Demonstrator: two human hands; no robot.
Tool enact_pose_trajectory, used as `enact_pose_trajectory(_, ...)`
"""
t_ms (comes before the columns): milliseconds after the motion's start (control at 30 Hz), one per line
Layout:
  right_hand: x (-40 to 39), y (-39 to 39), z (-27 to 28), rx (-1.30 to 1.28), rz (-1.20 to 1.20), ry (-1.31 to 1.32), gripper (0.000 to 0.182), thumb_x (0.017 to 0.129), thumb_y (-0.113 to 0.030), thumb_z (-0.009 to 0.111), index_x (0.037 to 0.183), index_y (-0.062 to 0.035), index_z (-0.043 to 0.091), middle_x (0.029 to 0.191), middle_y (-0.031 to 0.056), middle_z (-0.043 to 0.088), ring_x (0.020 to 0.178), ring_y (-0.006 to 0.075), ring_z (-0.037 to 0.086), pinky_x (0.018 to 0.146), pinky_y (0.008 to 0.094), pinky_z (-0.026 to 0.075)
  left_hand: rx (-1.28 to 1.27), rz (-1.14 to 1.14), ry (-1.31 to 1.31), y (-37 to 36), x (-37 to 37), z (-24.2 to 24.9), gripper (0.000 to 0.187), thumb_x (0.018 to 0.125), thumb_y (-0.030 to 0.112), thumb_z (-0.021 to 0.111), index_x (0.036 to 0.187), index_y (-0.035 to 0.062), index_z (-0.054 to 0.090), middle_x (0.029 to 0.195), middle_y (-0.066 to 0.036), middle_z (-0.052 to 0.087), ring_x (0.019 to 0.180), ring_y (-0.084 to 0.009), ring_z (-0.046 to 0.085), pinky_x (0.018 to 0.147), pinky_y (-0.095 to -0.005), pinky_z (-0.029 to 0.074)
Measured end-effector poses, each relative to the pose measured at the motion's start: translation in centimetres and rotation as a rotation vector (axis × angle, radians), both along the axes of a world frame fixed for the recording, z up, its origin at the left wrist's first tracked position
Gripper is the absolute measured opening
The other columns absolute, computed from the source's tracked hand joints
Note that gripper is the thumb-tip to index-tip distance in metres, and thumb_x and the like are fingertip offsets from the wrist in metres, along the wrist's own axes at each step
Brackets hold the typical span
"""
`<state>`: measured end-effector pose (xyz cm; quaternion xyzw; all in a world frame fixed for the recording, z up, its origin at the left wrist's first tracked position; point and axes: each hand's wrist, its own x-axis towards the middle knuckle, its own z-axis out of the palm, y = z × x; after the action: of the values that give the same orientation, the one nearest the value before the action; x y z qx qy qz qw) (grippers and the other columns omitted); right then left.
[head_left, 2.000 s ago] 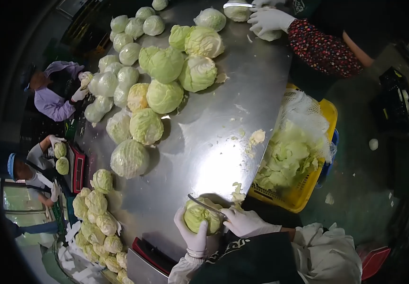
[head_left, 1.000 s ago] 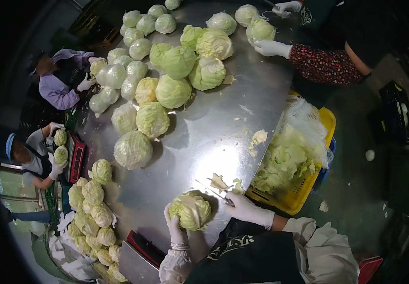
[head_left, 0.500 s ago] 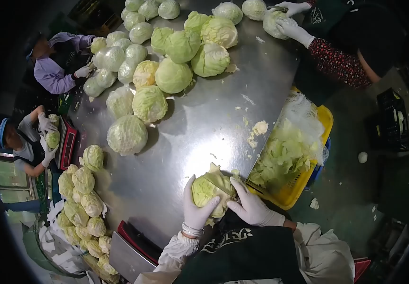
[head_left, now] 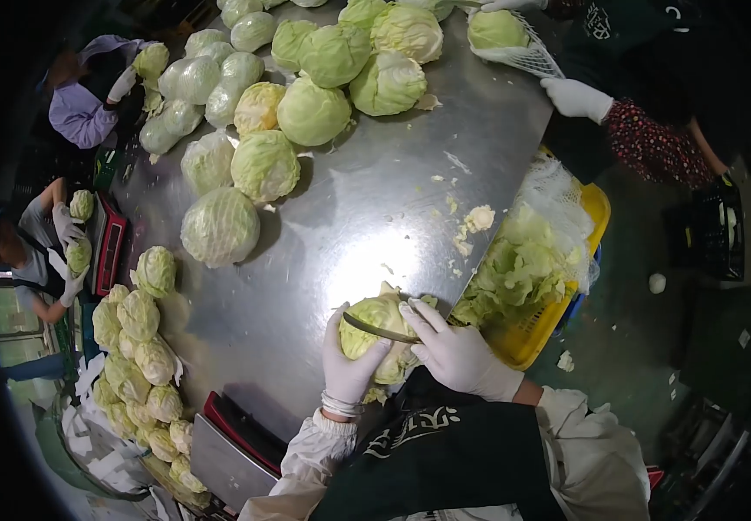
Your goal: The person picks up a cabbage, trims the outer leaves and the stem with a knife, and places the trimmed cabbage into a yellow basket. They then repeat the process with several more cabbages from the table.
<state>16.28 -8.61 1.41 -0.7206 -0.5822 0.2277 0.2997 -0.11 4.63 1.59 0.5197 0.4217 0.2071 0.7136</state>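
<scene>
A pale green cabbage (head_left: 361,310) rests against my gloved left hand (head_left: 346,368), whose fingers and thumb cup its left and lower side. In my gloved right hand (head_left: 461,358) is a knife with a curved dark blade (head_left: 377,331), lying across the top of the cabbage with its tip pointing left. The right fingertips press close to the cabbage's right side, and the knife's handle is hidden under them. Both hands are at the near edge of the metal table (head_left: 323,213), just in front of my dark apron (head_left: 445,460).
A yellow crate (head_left: 599,208) with loose leaves (head_left: 527,269) and white netting stands right of the table. Trimmed scraps (head_left: 478,219) lie near that edge. Large cabbages (head_left: 313,113) and wrapped ones fill the far side. Several people work around; one at top right handles a netted cabbage (head_left: 497,30).
The knife blade has turned and now lies across the cabbage, tip left. My right fingers have shifted over its right side. At top right, the person's hands have moved apart, stretching netting from a cabbage.
</scene>
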Motion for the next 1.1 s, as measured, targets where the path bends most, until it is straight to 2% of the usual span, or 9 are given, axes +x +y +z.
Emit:
enact_pose_trajectory(300,0.4,1.9,0.7,0.119,-0.035,-0.077,0.052,0.099,-0.026,0.06,0.144,-0.0034,0.051,0.124,0.017,0.063,0.068,0.0259,0.07,0.057,0.0355,0.055,0.034,0.03,0.017,-0.4,-0.4,-0.8,0.079,0.08,0.006,0.083,0.144,-0.0072,0.039,0.13,-0.019,0.058,0.116,-0.0237,0.062,0.098,-0.0354,0.054)
enact_pose_trajectory(367,1.7,2.5,1.5,-0.111,-0.151,0.143,0.042,0.1,-0.021,0.057,0.139,-0.0053,0.057,0.12,0.0196,0.067,0.083,0.0337,0.072,0.072,0.0406,0.058,0.356,-0.092,0.144,-1.0,-0.4,-0.6,0.085,0.076,0.012,0.087,0.144,-0.0069,0.041,0.131,-0.019,0.057,0.12,-0.0251,0.059,0.103,-0.0377,0.051)
enact_pose_trajectory(533,5.2,4.1,-2.5,0.1,-0.266,0.175,0.031,0.103,-0.02,0.053,0.124,-0.001,0.064,0.104,0.0225,0.072,0.087,0.0383,0.072,0.075,0.043,0.057,0.267,-0.157,0.016,-0.1,-2.9,-2.3,0.1,0.072,0.017,0.091,0.151,-0.0053,0.036,0.144,-0.018,0.048,0.132,-0.0272,0.051,0.112,-0.04,0.042)
enact_pose_trajectory(600,6.9,3.5,-7.6,-0.009,-0.475,0.176,0.038,0.101,-0.022,0.055,0.134,-0.0042,0.055,0.091,0.0203,0.07,0.085,0.0383,0.07,0.075,0.0483,0.055,0.217,-0.353,-0.109,1.0,-5.3,-2.4,0.106,0.073,0.019,0.091,0.156,-0.0029,0.029,0.15,-0.019,0.043,0.138,-0.0283,0.047,0.115,-0.0406,0.039)
enact_pose_trajectory(733,8.1,2.5,-3.0,-0.222,-0.663,0.228,0.06,0.098,-0.023,0.061,0.147,0.0029,0.04,0.104,0.0216,0.072,0.088,0.0354,0.072,0.08,0.0404,0.057,-0.075,-0.224,-0.053,0.3,-9.0,-0.3,0.108,0.078,0.014,0.086,0.161,0.0023,0.018,0.156,-0.018,0.039,0.143,-0.0296,0.042,0.118,-0.0423,0.036)
enact_pose_trajectory(800,3.8,1.5,-0.6,-0.136,-0.394,0.309,0.085,0.09,-0.034,0.073,0.153,0.003,0.029,0.115,0.0217,0.068,0.096,0.0359,0.071,0.086,0.04,0.056,-0.128,-0.05,-0.045,-1.2,-9.1,-1.5,0.105,0.08,0.012,0.085,0.16,0.0021,0.019,0.154,-0.018,0.041,0.141,-0.0291,0.044,0.117,-0.042,0.038)
enact_pose_trajectory(867,0.0,1.6,1.4,-0.127,-0.068,0.335,0.093,0.081,-0.039,0.083,0.149,0.0022,0.035,0.135,0.0226,0.057,0.106,0.0379,0.068,0.089,0.0401,0.055,-0.182,0.121,-0.042,-2.6,-8.2,-1.8,0.102,0.081,0.011,0.083,0.159,0.0018,0.019,0.152,-0.018,0.042,0.138,-0.0286,0.047,0.115,-0.0418,0.04)
enact_pose_trajectory(967,-3.2,1.6,0.7,-0.107,0.086,0.266,0.092,0.079,-0.04,0.085,0.146,0.0023,0.038,0.142,0.0223,0.048,0.113,0.0374,0.065,0.091,0.0387,0.055,-0.145,0.232,-0.004,-3.6,-6.2,-0.4,0.081,0.085,0.01,0.078,0.151,0.001,0.032,0.137,-0.016,0.053,0.122,-0.0238,0.057,0.107,-0.039,0.048)
enact_pose_trajectory(1100,-1.3,2.1,-0.5,0.061,0.27,0.425,0.068,0.084,-0.023,0.075,0.14,-0.0006,0.044,0.141,0.0197,0.048,0.113,0.037,0.063,0.093,0.0417,0.053,-0.126,0.17,0.004,-3.4,-8.2,-2.4,0.074,0.086,0.01,0.076,0.148,-0.0001,0.037,0.132,-0.015,0.057,0.12,-0.0238,0.058,0.105,-0.0387,0.049)
